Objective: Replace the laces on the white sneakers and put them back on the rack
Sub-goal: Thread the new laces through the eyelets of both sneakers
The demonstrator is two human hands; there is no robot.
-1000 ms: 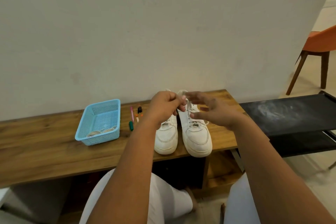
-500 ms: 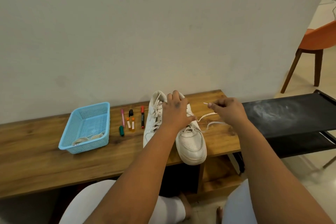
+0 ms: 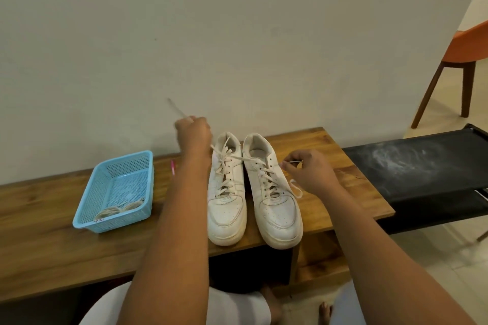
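Left hand: fingers pinching one end of the lace, its tip sticking up toward the wall. Right hand: fingers pinching the other end, its tail curling on the table. The lace is running across both white sneakers, which are standing side by side, toes at the table's near edge. Blue basket sitting left, holding coiled laces. Black rack standing right.

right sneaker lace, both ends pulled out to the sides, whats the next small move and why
Probably keep drawing the lace out of the top eyelets of the right sneaker. The left hand and right hand each pinch an end, yet the lower rows are still threaded.
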